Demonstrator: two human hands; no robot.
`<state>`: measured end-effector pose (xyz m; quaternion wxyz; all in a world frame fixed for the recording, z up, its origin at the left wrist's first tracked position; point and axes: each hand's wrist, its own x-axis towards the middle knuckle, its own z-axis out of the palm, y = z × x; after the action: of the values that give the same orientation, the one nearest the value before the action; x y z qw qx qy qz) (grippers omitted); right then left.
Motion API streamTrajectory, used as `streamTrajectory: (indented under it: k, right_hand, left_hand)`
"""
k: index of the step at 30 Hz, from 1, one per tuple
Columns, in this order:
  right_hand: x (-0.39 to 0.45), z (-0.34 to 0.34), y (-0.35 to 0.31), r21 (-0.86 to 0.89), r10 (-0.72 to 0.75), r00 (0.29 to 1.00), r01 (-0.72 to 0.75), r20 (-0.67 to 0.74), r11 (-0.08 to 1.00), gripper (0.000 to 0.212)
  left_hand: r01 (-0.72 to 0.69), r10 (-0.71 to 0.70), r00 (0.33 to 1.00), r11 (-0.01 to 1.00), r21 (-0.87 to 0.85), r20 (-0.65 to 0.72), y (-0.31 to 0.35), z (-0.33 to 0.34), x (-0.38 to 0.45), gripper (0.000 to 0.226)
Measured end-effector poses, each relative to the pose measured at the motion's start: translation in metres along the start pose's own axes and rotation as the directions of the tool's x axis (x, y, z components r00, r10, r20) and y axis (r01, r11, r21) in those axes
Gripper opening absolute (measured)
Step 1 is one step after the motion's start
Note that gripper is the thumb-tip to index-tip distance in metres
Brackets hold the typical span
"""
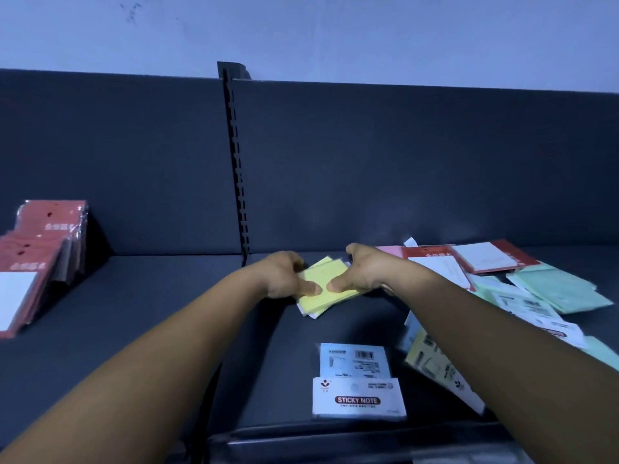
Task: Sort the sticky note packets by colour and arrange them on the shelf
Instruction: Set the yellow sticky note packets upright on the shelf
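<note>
A small stack of yellow sticky note packets (324, 285) lies near the back of the dark shelf (167, 313). My left hand (284, 275) grips its left edge and my right hand (363, 271) grips its right edge, thumbs pressed on top. Green packets (562, 291) lie spread at the right. Red-backed packets with white pads (482, 261) sit behind them, and a pink packet (390, 251) peeks out beside my right hand. A blue packet (355, 361) and a white "STICKY NOTE" packet (357, 398) lie near the front edge. Under my right forearm rests another yellow packet (435, 366).
A row of red packets (43, 252) leans against the shelf's back panel at the far left. A slotted upright rail (238, 169) divides the back panel. The shelf's front lip (301, 433) runs along the bottom.
</note>
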<state>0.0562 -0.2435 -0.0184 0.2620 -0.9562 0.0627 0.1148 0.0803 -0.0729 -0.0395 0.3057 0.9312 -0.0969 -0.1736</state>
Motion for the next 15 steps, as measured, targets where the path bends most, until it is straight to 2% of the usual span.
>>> streamTrajectory:
  k: [3,6,9,11,13,15]
  right_hand:
    - [0.003,-0.002,-0.002,-0.022,0.031,0.999,-0.031,0.027,0.999,0.077]
    - [0.007,-0.001,-0.001,-0.012,0.050,0.997,-0.049,0.054,0.999,0.084]
    - [0.009,-0.002,0.004,0.083,0.039,0.998,-0.044,0.059,0.996,0.080]
    - [0.011,-0.004,0.008,0.232,0.015,0.999,-0.022,0.034,0.973,0.067]
    - [0.011,-0.006,0.011,0.415,-0.021,0.999,0.004,0.037,0.910,0.049]
    - [0.011,-0.005,0.013,0.501,-0.050,0.999,0.031,0.023,0.865,0.035]
  left_hand:
    - [0.009,-0.010,0.996,1.000,0.019,0.087,0.005,-0.003,0.002,0.063]
    - [0.023,-0.027,0.994,0.999,0.036,0.108,0.005,-0.003,-0.001,0.057]
    - [-0.019,0.026,0.997,0.996,-0.092,0.078,0.006,-0.003,-0.008,0.046]
    - [-0.080,0.084,0.996,0.978,-0.194,0.012,0.010,-0.006,-0.014,0.042]
    - [-0.132,0.106,0.988,0.957,-0.258,-0.115,0.013,-0.009,-0.019,0.037]
    - [-0.137,0.048,0.968,0.923,-0.359,-0.245,0.011,-0.011,-0.025,0.034]
